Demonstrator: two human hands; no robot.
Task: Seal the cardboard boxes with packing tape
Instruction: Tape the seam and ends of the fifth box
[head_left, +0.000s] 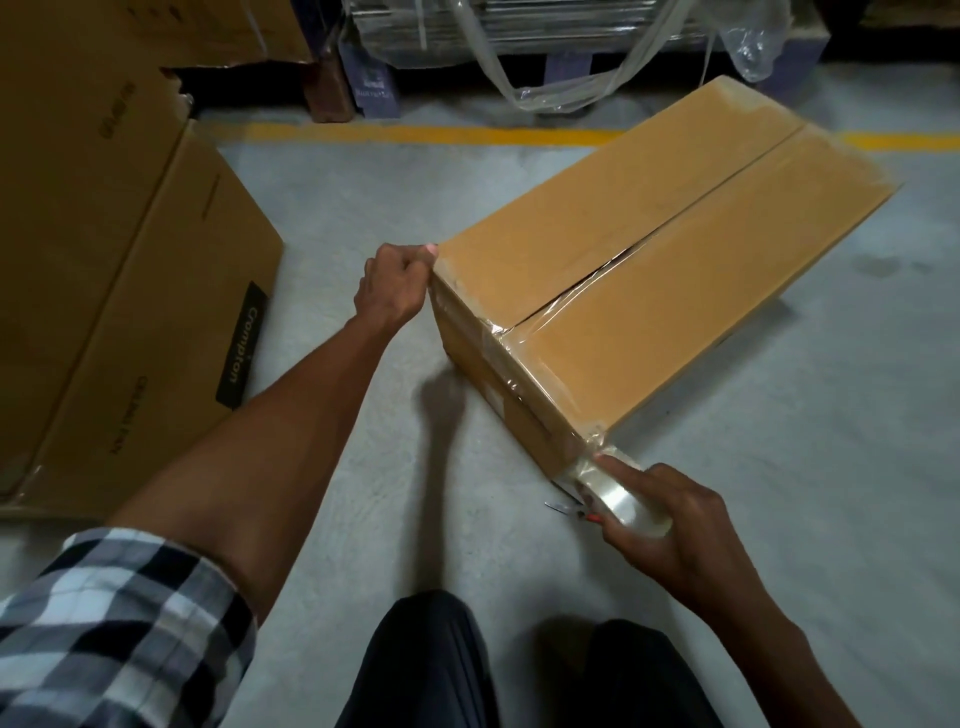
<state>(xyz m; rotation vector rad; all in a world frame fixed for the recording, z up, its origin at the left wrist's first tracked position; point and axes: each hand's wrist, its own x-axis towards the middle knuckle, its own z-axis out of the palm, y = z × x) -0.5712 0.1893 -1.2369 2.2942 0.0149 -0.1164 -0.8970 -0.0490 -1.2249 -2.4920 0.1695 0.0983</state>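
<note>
Kneeling at the near end of the long brown cardboard box (670, 270) lying on the grey concrete floor (363, 467), the person works a strip of clear tape along the box's short end, as the head view shows. The left hand (395, 291) has its fingers curled and its thumb pressed on the far-left top corner, apparently pinning the start of the strip. The right hand (670, 525) has its grip wrapped around the clear roll of packing tape (621, 496), forefinger laid along the roll towards the near-right corner, where the tape meets the cardboard.

The centre seam between the top flaps gapes at the near end, with wrinkled film bridging it. The main risk, I judge, is that the flaps spring up and peel this strip loose unless they are pushed flat first. Pulling the roll at an angle could crease the tape or let it fold on itself. If the left thumb lifts early, the strip's start may drag away.

Small metal scissors (563, 506) lie half hidden under the roll, just beside the fingers; reaching blind for them could nick a finger. A large printed cardboard carton (119, 291) stands well apart to the left.
</note>
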